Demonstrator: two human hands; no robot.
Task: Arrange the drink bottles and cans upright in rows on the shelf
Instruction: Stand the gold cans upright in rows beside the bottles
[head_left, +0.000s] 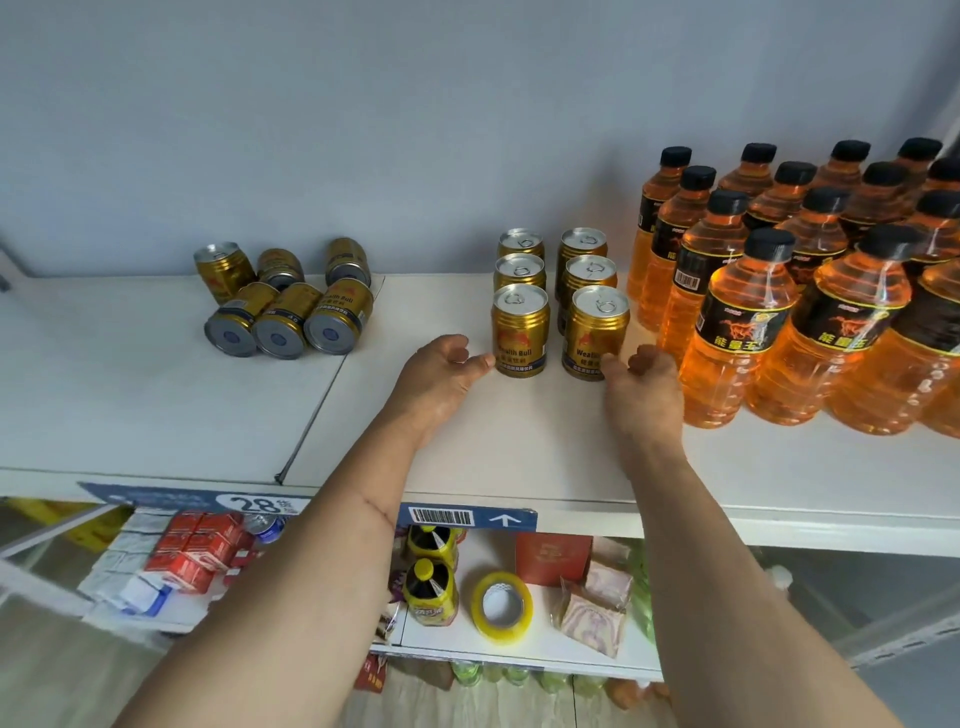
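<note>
Several gold cans stand upright in two short rows (560, 296) on the white shelf (519, 447). To their right, several orange drink bottles with black caps (810, 291) stand in rows. More gold cans (288, 301) lie on their sides at the back left, one of them upright. My left hand (441, 374) is open, its thumb tip touching the base of the front left can (520, 332). My right hand (647, 387) is open just in front of the front right can (597, 332), thumb at its base. Neither hand grips a can.
A blue price strip (322, 506) runs along the shelf's front edge. The lower shelf holds red cartons (202, 545), yellow-capped bottles (431, 587), a roll of yellow tape (501, 608) and packets. A grey wall backs the shelf.
</note>
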